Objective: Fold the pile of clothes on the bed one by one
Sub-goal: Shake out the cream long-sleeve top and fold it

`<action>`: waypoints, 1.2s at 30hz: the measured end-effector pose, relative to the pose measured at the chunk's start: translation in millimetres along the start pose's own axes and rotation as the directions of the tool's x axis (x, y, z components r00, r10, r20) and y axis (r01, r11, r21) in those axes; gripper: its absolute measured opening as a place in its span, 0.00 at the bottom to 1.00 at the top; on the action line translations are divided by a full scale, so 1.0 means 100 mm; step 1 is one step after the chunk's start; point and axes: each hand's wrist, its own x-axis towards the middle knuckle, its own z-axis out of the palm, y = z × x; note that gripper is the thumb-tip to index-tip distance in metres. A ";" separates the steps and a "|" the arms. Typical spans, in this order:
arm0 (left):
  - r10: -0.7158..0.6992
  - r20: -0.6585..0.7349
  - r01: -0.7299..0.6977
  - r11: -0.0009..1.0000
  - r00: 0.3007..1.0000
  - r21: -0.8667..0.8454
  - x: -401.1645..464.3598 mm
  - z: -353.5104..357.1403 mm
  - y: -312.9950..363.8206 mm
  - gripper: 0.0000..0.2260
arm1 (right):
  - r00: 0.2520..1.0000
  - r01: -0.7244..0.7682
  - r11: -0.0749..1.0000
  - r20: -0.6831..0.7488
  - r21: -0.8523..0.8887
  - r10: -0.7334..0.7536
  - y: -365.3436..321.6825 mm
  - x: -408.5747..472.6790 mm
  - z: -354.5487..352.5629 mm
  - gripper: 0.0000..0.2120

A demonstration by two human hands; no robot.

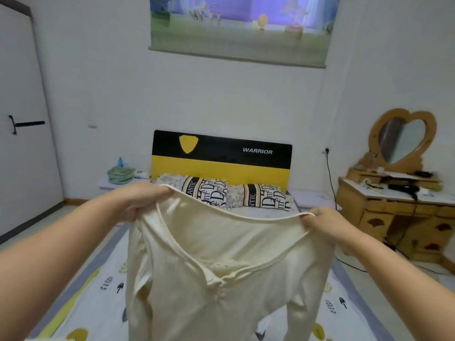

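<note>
You hold the top up in front of you, above the bed, so it hangs free and its shape can be read before folding. It is cream, long-sleeved, with a wide neckline and a short button placket below it; both sleeves dangle down its sides.

Your left hand grips the top at its left shoulder, fingers curled over the neckline edge with fabric bunched under the palm. Your right hand pinches the right shoulder between thumb and fingers. With the 2 hands apart, the neckline stretches into a shallow curve between them, which keeps the body flat instead of crumpled. That looks like the opening step: spread it, then lay it on the bed.

No pile is visible; the top hides the bed's middle, so you cannot tell how many pieces remain.

Beyond the top, 2 pillows lie at the head of the bed against the headboard. Right of the bed stands a dresser with a mirror; left of it, a door.
</note>
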 end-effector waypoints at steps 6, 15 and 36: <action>0.280 0.176 -0.319 0.913 0.944 0.256 -0.25 -0.21 0.01 0.07 | 0.973 -0.071 0.985 -0.208 0.156 0.103 0.25 0.04 -0.09 0.13; 0.269 -0.066 -0.267 0.963 0.961 0.029 -0.11 -0.43 -0.21 0.08 | 0.995 -0.094 0.956 0.008 0.277 0.095 0.24 -0.19 -0.10 0.16; 0.492 -0.336 -0.393 0.862 0.803 0.321 -0.57 -0.29 -0.33 0.16 | 0.925 0.246 0.967 -0.316 0.071 -0.212 -0.20 -0.68 -0.17 0.13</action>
